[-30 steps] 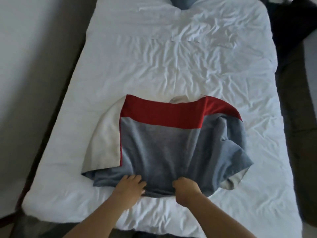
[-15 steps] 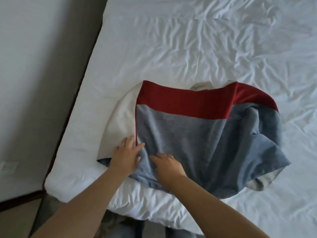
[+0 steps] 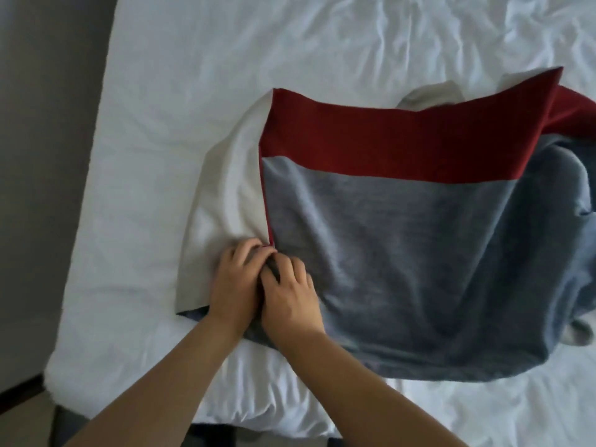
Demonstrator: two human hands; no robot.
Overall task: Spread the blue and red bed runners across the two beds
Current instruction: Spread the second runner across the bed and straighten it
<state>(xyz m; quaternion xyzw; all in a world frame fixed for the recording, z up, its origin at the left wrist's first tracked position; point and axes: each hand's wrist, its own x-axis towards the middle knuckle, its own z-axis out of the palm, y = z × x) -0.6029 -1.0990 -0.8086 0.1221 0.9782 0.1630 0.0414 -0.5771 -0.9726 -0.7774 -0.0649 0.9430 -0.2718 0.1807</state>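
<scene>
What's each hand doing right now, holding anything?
Left hand: fingers curled, pinching the bed runner at its near left corner.
Right hand: fingers curled, gripping the runner's blue fabric beside that corner.

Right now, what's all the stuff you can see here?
folded blue and red fabric bed runner: one, blue-grey with a red band and pale lining, lying near the bed's front edge.
bed with a wrinkled white sheet: one, white, fills most of the view.
grey wall: one, grey, left of the bed.
left hand: one, gripping the runner's near left corner.
right hand: one, touching the left hand, fingers curled into the blue cloth.
</scene>
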